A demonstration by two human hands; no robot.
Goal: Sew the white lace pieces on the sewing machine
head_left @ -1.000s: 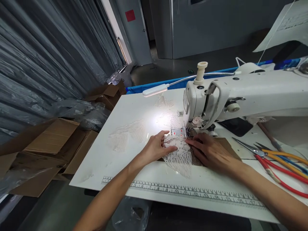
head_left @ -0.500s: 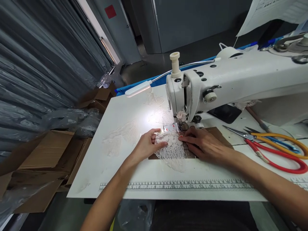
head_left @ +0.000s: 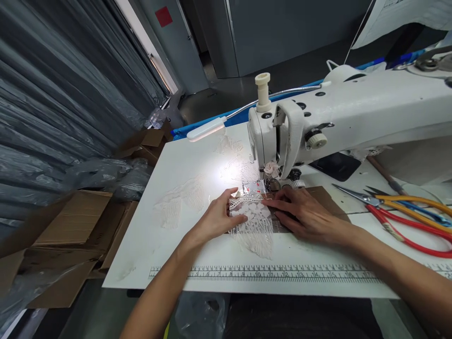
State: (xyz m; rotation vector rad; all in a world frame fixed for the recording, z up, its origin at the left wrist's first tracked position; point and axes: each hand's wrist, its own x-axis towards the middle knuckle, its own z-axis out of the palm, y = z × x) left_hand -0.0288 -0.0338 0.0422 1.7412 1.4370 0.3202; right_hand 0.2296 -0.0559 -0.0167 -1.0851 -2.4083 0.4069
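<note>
A piece of white lace [head_left: 254,228] lies on a brown card [head_left: 323,197] in front of the needle of a white sewing machine [head_left: 339,117]. My left hand [head_left: 217,217] presses flat on the lace's left edge, fingers together. My right hand [head_left: 306,214] lies flat on the lace's right side and the card, fingertips close to the presser foot [head_left: 259,187]. Neither hand grips anything. The lace's far end lies under the machine head.
A lit gooseneck lamp [head_left: 206,129] hangs over the white table [head_left: 176,245], whose front edge carries a printed ruler [head_left: 282,273]. More lace [head_left: 181,197] lies at the left. Scissors with red and yellow handles [head_left: 406,216] lie at the right. Cardboard boxes [head_left: 70,230] and plastic sheeting stand left.
The view has shifted slightly. Both hands stay flat on the lace by the needle, with little movement between them.
</note>
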